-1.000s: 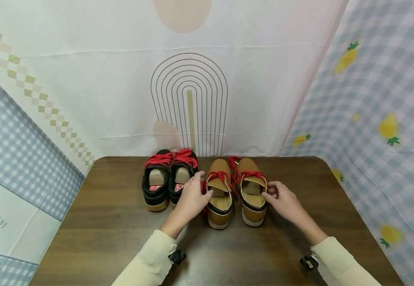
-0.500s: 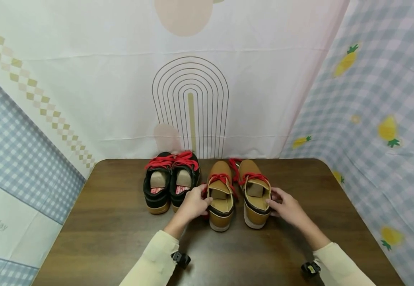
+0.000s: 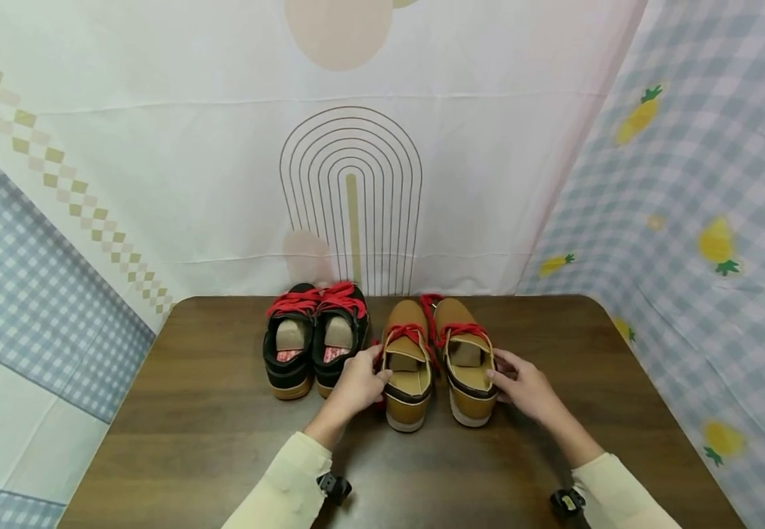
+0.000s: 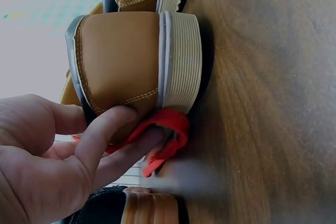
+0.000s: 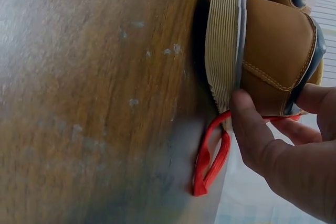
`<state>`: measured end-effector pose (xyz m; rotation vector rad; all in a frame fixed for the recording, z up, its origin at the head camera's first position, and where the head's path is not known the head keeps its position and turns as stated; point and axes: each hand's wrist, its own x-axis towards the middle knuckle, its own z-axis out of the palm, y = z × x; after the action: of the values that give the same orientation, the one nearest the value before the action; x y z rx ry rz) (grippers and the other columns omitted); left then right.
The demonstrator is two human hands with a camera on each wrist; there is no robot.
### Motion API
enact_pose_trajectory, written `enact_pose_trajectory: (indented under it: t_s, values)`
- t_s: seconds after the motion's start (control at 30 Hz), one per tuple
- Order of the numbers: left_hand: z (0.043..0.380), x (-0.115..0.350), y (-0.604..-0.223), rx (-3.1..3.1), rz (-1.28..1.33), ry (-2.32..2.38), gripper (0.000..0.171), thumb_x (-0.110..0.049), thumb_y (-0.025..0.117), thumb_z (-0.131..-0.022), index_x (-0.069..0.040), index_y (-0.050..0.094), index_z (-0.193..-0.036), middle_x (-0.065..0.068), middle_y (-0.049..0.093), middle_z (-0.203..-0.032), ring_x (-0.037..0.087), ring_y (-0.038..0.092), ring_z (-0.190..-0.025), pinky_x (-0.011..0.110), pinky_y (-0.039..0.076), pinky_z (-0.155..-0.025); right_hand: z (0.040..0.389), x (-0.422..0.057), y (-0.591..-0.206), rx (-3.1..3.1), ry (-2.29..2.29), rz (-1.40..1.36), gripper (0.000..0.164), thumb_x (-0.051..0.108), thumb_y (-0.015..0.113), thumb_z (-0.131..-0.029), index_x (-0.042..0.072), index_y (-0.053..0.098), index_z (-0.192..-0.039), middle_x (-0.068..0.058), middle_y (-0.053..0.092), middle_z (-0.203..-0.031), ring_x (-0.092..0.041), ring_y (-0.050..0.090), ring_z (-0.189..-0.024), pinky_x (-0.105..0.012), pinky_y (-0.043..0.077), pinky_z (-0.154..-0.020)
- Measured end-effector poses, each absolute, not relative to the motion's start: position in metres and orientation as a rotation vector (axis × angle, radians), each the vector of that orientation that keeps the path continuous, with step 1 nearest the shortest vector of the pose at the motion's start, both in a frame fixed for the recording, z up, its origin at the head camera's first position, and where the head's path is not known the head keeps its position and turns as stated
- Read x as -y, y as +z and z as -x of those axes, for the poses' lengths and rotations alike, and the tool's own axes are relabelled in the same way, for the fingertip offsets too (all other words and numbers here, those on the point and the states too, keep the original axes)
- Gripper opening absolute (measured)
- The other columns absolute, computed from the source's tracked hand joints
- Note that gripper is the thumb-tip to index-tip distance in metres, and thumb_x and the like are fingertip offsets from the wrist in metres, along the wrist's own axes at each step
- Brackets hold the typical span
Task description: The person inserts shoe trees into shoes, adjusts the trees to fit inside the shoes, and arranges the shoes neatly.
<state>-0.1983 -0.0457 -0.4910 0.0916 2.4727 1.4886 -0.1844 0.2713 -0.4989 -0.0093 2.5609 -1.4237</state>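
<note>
In the head view, a pair of tan shoes with red laces stands toes away on the table. My left hand [image 3: 357, 382] pinches the side of the left tan shoe [image 3: 406, 411], thumb at its collar and fingers along its outside. A loop of red lace [image 4: 176, 124] hangs by those fingers in the left wrist view. My right hand [image 3: 526, 383] holds the right tan shoe [image 3: 472, 408] the same way from its outer side. In the right wrist view, the index fingertip lies by the ribbed sole [image 5: 223, 51], and another red lace loop [image 5: 202, 169] dangles below.
Black shoes [image 3: 289, 376] with red laces and gum soles stand side by side left of the tan pair. The wooden table [image 3: 190, 426] has its far edge against a white patterned cloth [image 3: 488, 169]. Checked cloth [image 3: 686, 308] hangs on the right side.
My left hand's fingers have come down from beside the black shoes onto the left tan shoe's side. The right tan shoe has shifted slightly, its toe closer to the left one.
</note>
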Motion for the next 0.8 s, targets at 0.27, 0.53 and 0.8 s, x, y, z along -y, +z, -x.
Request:
enact_pose_trajectory:
  t_s: [0.27,0.53,0.8]
  values:
    - [0.200,0.041,-0.488,-2.545,-0.100,1.475,0.048,-0.006,0.056,-0.101,-0.003,0.053,-0.149,0.012,0.071,-0.082,0.013,0.061,-0.049,0.028,0.053,-0.049,0.184,-0.268,-0.498,-2.555,-1.408,0.004,0.056,0.017,0.061,-0.105,-0.002,0.042,-0.154,-0.030,0.062,-0.130,-0.029,0.069,-0.106,-0.031,0.062,-0.071]
    - [0.211,0.041,-0.488,-2.578,-0.080,1.451,0.049,-0.003,0.053,-0.100,-0.003,0.052,-0.149,0.015,0.072,-0.091,0.016,0.064,-0.051,0.030,0.054,-0.049,0.191,-0.255,-0.504,-2.553,-1.462,-0.027,0.055,0.017,0.059,-0.106,0.000,0.042,-0.156,-0.030,0.060,-0.135,-0.030,0.068,-0.110,-0.030,0.062,-0.073]
    - [0.223,0.037,-0.485,-2.710,-0.063,1.320,0.049,-0.001,0.055,-0.098,0.002,0.052,-0.147,0.023,0.066,-0.134,0.034,0.064,-0.119,0.046,0.056,-0.092,0.207,-0.244,-0.503,-2.520,-1.502,-0.030,0.055,0.017,0.057,-0.107,0.002,0.041,-0.157,-0.030,0.058,-0.137,-0.026,0.068,-0.107,-0.029,0.062,-0.075]
